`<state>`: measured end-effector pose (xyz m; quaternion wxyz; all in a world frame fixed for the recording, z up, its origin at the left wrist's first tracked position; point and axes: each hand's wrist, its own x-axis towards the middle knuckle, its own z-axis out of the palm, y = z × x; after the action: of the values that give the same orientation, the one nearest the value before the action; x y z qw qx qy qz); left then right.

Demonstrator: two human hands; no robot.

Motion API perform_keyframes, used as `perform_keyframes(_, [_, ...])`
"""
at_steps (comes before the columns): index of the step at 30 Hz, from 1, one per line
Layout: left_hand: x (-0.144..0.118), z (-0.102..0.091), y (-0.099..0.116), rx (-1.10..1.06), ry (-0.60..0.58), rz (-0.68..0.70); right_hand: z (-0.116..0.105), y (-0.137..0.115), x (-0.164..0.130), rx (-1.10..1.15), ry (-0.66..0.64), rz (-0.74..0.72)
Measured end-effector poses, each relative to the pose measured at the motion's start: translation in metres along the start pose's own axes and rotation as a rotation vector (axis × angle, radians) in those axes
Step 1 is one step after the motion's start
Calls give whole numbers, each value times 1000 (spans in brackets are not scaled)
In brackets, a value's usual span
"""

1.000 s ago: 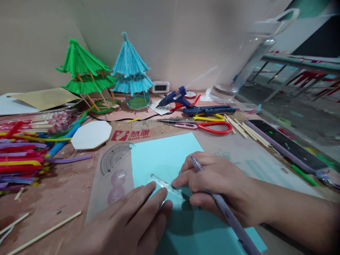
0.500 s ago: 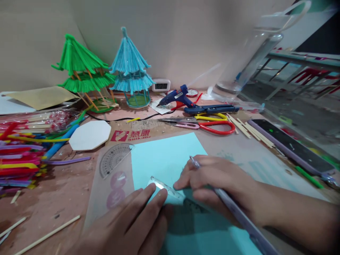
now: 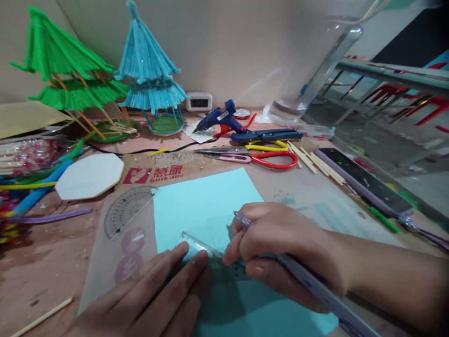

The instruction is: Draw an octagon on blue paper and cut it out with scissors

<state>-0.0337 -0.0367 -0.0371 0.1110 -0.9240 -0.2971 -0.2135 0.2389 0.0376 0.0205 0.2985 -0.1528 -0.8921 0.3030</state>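
right hand (image 3: 280, 243) grips pen (image 3: 301, 276); left hand (image 3: 154, 295) flat, pressing ruler (image 3: 198, 244)

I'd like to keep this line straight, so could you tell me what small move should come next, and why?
Probably draw the pen along the clear ruler: the left hand pins it to the light blue paper, and the right hand has the pen beside its edge.

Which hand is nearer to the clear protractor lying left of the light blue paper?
Left. The left hand lies flat below and just right of the protractor, fingertips on the clear ruler. The right hand, gripping a pen, sits farther right, across the paper.
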Motion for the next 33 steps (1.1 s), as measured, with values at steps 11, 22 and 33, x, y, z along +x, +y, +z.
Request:
perform_keyframes(11, [-4, -2, 0, -12, -30, 26, 0, 5, 0, 39, -28, 1])
perform_keyframes(22, [3, -12, 5, -29, -45, 23, 0, 1, -1, -6, -52, 44])
perform_keyframes(33, [9, -14, 7, -78, -56, -48, -1, -1, -1, -11, -44, 85])
